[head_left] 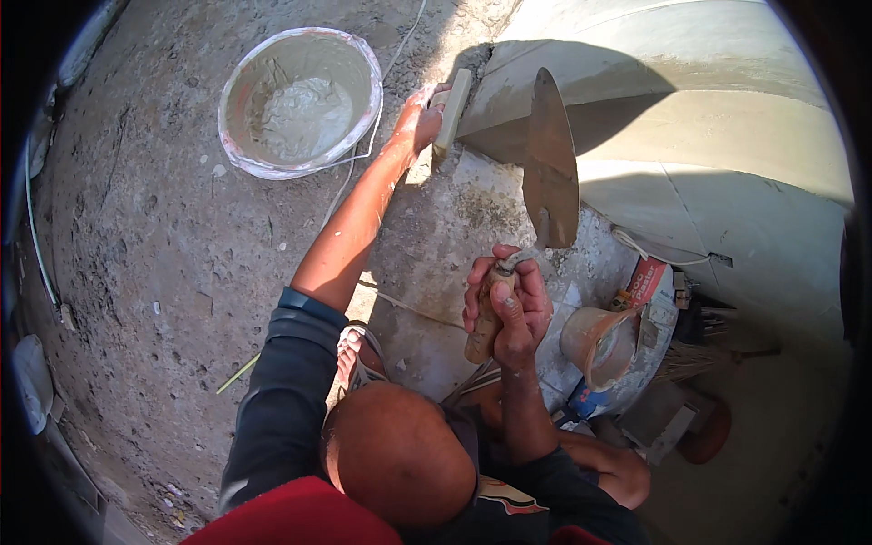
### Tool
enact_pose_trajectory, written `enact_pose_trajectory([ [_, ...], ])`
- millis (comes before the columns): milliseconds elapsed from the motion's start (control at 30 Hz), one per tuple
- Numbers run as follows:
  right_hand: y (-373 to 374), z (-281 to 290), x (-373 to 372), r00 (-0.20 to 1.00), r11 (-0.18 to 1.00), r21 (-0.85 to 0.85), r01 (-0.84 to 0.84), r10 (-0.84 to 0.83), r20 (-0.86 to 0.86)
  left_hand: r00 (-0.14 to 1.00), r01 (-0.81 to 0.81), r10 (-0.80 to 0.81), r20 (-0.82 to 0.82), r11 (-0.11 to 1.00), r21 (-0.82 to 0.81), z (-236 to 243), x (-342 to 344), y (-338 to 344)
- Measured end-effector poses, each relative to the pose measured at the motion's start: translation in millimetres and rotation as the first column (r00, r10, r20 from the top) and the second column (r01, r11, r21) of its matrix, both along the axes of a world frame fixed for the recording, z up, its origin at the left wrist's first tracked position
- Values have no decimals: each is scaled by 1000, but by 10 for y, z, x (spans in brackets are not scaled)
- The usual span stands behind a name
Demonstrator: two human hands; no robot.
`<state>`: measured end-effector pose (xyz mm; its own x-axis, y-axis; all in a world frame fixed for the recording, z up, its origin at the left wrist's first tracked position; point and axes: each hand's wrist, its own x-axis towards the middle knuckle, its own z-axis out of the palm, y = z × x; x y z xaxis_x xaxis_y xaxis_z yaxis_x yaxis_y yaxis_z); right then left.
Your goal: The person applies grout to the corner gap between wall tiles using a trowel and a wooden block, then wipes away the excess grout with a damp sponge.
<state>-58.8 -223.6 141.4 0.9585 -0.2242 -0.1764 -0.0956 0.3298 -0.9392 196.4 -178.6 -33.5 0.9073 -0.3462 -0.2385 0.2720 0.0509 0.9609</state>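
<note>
My left arm reaches forward, and my left hand (423, 120) is closed on a pale plastering float (452, 113), its flat board seen nearly edge-on beside the lower edge of the plastered wall. Nearer to me, my right hand (514, 307) wraps round the wooden handle of a pointing trowel (550, 168). The trowel's long brown blade points away from me, its tip toward the wall. Left of the float, a round white-rimmed basin (232, 100) holds wet grey plaster (304, 113).
The curved pale wall (690, 136) bounds the right side. At right stand a tilted dirty bucket (579, 338), a red-and-white package (645, 280), a straw broom (686, 361) and some tools. A thin white cord (363, 150) crosses the rough ground by the basin.
</note>
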Motion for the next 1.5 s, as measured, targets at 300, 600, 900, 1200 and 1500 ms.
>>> enact_pose_trajectory([
  [300,-117,-13,-94,999,998,47,50,-51,7,981,126,-157,-111,961,-248,445,122,-212],
  [600,-83,-189,-9,996,996,-32,84,-85,-19,996,8,-36,-76,937,-349,827,13,182],
  [900,-97,-224,-69,994,996,-5,90,-91,-68,985,132,-139,-105,989,-72,231,171,-179],
  [1200,-100,-202,-102,996,996,47,78,-76,-48,993,-7,-7,116,992,125,-82,329,-87],
  [1500,-128,-147,-124,996,996,30,87,-86,-31,974,107,-134,-180,982,-155,-59,356,-215],
])
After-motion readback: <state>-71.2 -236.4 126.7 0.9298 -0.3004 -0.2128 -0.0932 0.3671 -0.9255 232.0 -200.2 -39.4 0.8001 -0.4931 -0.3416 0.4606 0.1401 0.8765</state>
